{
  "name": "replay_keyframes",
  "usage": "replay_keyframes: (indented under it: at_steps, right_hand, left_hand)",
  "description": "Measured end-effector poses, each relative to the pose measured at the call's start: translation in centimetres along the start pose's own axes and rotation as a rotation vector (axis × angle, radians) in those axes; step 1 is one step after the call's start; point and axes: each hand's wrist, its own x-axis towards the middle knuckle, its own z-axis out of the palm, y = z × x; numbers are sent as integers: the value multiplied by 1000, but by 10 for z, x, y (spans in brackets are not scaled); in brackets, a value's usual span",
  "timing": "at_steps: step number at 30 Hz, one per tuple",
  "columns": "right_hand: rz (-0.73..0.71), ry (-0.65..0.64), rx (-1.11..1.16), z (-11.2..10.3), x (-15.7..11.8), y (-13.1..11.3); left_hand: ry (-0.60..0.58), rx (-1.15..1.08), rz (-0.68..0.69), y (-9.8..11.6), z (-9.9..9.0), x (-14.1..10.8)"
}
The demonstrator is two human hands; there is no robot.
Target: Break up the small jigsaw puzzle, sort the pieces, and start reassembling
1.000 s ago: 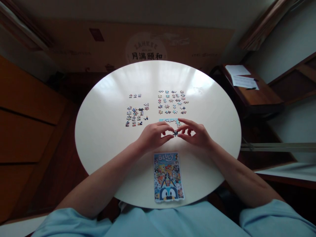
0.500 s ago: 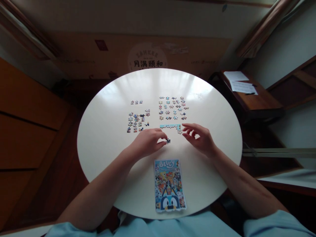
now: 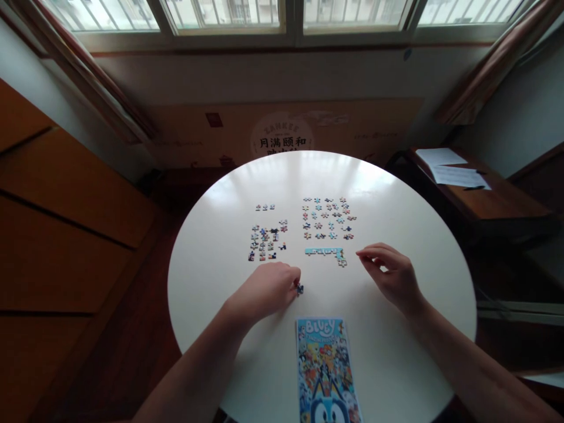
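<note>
My left hand is closed in a pinch on a small dark jigsaw piece, low over the white table. My right hand hovers to the right of a joined strip of pale blue jigsaw pieces. Its thumb and fingertips are close together, with no piece showing between them. The strip bends down at its right end. Behind the left hand lies a cluster of loose pieces, and beyond the strip are spread rows of loose pieces.
A colourful Bluey picture sheet lies near the table's front edge. Three pieces sit apart at the back left. The round white table stands before a window wall. To the right, a wooden side table bears papers and pens.
The view has tilted up, bringing the windows into sight. My right hand has drawn away from the strip to the right, its fingertips closing together. My left hand still holds the jigsaw piece.
</note>
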Motion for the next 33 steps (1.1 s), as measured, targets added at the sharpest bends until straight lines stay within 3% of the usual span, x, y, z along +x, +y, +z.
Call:
replay_keyframes:
  at_steps: [8,21,26,28,33]
  right_hand:
    - [-46,-60,-5,2,0,-2]
    - [-93,-127,-26,0,-4,1]
    - [-94,-134,-27,-1,-6,3]
    - [-95,-135,-27,-2,-6,3]
    - [-104,-132,-27,-3,-4,0]
  left_hand:
    - [-86,62,-156,-2,-4,-13]
    - [-27,15,-76,-2,16,-9]
    - [-11,-11,-71,-8,10,-12]
    - [59,-51,-140,-20,2,-13]
    - [423,28,-437,-65,-14,-12]
